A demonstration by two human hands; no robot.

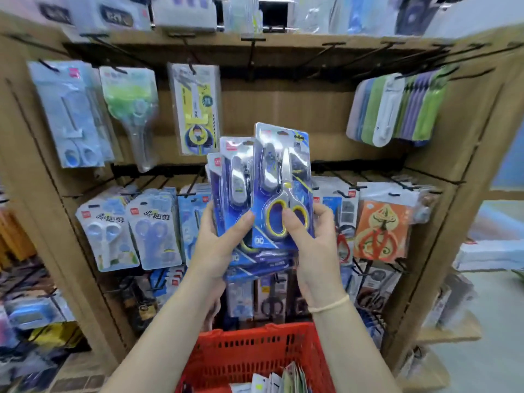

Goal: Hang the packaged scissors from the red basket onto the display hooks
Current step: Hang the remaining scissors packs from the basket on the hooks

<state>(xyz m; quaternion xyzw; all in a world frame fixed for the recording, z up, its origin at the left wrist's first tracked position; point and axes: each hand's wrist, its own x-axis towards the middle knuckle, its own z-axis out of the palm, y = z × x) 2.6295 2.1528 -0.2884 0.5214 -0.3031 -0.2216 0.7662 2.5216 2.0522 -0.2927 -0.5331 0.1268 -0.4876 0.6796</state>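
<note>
Both forearms reach up and forward, close together. The left hand (219, 245) has its grip curled, thumb pressed forward on top. The right hand (312, 236) pinches with thumb in front, fingers behind; a pale band circles its wrist.

The front scissors pack (283, 188) is blue, and its scissors have grey handles with yellow inside the rings. The basket (249, 355) at the bottom is red. At middle right hangs an orange pack (381, 231). At upper right, the packs (397, 109) are green and purple.
</note>
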